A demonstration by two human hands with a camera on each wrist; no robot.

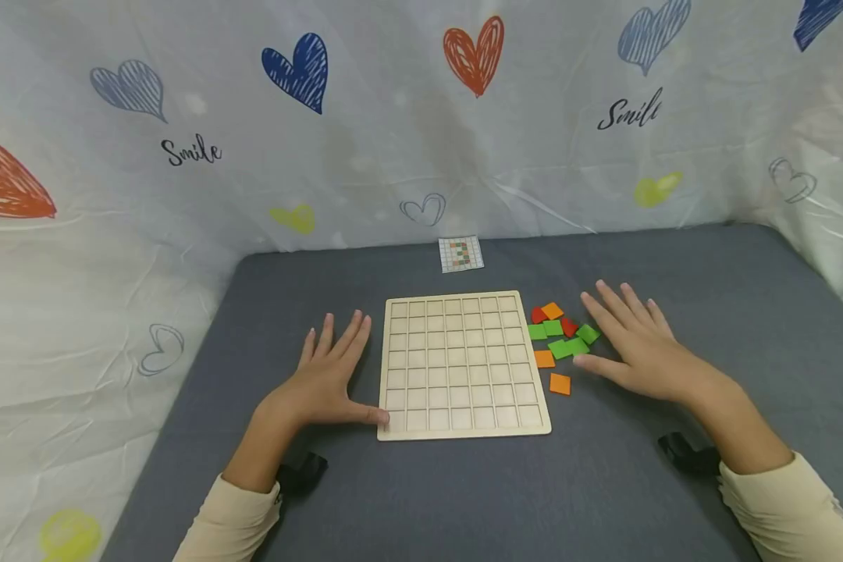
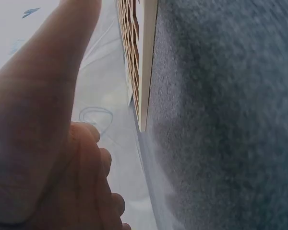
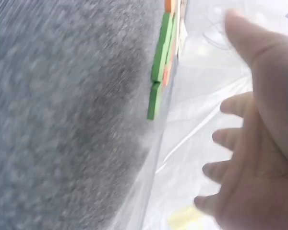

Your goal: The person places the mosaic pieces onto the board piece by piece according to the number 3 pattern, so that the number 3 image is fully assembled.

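Observation:
A square wooden grid board (image 1: 465,441) lies on the dark grey table, its cells bare. My left hand (image 1: 326,390) is spread at the board's left side, the thumb tip over its lower left corner; whether it touches cannot be told. Right of the board lie several small square tiles: green ones (image 1: 560,349), orange ones (image 1: 560,384) and red ones (image 1: 569,327). Just right of these tiles my right hand (image 1: 639,351) hovers with fingers spread, holding nothing. In the right wrist view, green tiles (image 3: 162,52) lie flat on the cloth, apart from the fingers.
Behind the board lies a small printed card (image 1: 461,254) with a coloured grid pattern. The grey table (image 1: 435,499) meets a white curtain (image 1: 379,156) with printed hearts at its back and left edges. A dark band (image 1: 688,454) sits at the right wrist.

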